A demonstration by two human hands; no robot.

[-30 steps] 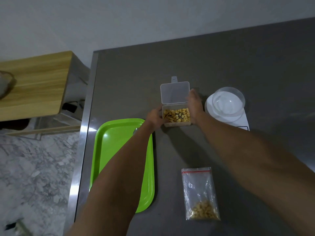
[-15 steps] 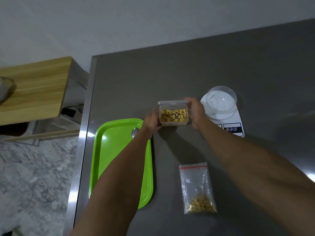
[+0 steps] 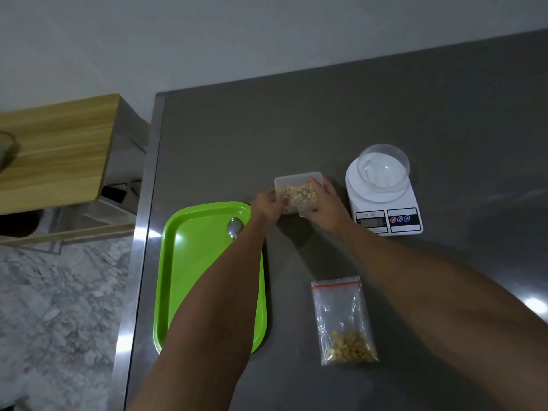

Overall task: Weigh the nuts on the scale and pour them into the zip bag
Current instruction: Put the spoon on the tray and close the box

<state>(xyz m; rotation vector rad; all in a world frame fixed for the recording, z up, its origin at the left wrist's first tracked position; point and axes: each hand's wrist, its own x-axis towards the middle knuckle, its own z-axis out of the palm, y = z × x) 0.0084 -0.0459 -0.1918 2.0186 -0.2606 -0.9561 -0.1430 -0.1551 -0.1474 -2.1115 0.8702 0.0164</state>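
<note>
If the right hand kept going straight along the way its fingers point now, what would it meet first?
The right hand already rests on the lidded nut box, fingers pointing up-left across it. Past the box, only bare grey counter seems to follow, though depth is unclear.

Grey wall (image 3: 207, 40), marble floor (image 3: 59, 307) (veined), wooden side table (image 3: 59, 149).

- From my remote view, I see two bare forearms reaching in from the bottom edge.
- No sleeve shows on either arm; both are uncovered from the frame edge to the wrist.
- My left hand (image 3: 268, 203) wears no glove, ring, or watch that I can make out.
- My right hand (image 3: 327, 204) is likewise bare, with no band at the wrist.
- Fingernails are too blurred to describe.
</note>
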